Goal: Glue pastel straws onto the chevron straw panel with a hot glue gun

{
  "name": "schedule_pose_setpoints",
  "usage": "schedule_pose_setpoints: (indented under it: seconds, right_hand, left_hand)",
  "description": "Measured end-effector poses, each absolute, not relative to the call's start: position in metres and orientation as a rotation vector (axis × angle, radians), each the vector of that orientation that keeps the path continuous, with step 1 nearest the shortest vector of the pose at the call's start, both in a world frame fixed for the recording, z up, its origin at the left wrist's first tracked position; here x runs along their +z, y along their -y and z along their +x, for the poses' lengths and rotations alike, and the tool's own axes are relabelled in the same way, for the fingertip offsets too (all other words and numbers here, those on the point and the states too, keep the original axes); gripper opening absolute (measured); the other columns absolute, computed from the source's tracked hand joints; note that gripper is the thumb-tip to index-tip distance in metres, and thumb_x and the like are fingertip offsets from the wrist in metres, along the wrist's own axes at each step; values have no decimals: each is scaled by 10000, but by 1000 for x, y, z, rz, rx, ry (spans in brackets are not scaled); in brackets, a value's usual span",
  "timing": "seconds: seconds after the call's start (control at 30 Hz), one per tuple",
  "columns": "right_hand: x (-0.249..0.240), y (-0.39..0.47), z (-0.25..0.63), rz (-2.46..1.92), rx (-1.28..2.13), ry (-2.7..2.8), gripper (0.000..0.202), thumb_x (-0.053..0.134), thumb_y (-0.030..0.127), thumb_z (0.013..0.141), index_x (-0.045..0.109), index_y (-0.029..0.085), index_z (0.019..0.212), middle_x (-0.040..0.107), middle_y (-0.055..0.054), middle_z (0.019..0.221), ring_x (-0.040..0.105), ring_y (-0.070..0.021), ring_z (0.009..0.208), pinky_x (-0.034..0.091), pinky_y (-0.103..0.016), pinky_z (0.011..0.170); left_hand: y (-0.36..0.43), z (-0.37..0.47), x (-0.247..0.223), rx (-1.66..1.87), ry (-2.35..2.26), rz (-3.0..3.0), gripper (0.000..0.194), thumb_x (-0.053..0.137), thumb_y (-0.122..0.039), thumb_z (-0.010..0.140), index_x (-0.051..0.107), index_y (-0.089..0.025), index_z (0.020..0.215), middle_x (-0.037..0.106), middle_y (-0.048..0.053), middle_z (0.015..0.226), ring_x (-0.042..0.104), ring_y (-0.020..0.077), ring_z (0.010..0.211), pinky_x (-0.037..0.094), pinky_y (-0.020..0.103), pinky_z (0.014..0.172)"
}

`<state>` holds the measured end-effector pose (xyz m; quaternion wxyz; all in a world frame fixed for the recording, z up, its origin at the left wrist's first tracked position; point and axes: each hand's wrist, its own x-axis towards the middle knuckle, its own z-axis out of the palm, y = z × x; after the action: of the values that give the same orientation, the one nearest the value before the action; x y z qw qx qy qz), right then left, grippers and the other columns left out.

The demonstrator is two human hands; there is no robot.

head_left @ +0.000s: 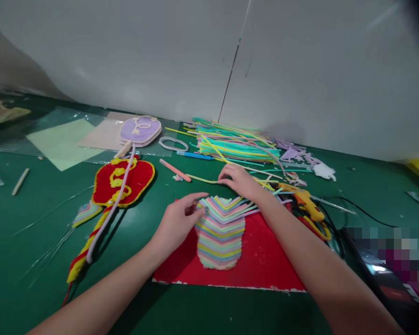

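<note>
A panel of pastel pipe cleaners (219, 239), laid in chevron stripes, lies on a red board (265, 251). Loose ends fan out from its upper right side. My left hand (178, 218) rests at the panel's upper left edge, thumb and forefinger apart, its other fingers partly hidden. Beyond the panel, my right hand (239, 179) pinches the right end of a yellow-green pipe cleaner (202, 179), which stretches left along the table. Under my right forearm, the panel's right-hand strips are partly covered.
A bundle of pipe cleaners (237, 146) lies by the wall. A yellow glue gun (309, 204) with a black cable sits right of the board. Left are a red-and-yellow fan (124, 184), a purple fan (141, 130) and green paper (68, 144). An orange pen (174, 170) lies mid-table.
</note>
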<state>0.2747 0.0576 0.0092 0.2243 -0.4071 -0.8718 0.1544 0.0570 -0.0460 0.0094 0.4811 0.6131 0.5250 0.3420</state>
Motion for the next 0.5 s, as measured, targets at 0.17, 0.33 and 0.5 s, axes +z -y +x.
schedule_pose_setpoints:
  seconds: [0.17,0.33,0.5]
  right_hand:
    - [54,-36,278,-1040,299,2169,103,551,285,901,600,218,839,635,-43,891,587,-186,885,446,-335,845]
    - [99,19,281,-1095,112,2134,108,558,326,903,628,255,859,673,-27,869,626,-194,853,454,-344,815]
    - [68,58,299,-1134,159,2210,53,578,270,895,630,259,902,693,-22,849,636,-187,823,446,-351,793]
  left_hand:
    - [43,56,10,765,-1302,1554,395,569,-363,796,663,-183,1135,714,42,891,628,186,774,510,283,689]
    - [46,53,10,758,-1384,1723,359,510,-351,858,650,-200,1151,679,64,1017,632,208,893,512,312,770]
    - [50,48,24,989,-1643,2044,351,391,-253,931,548,-164,1232,530,110,1176,552,232,1100,461,379,942]
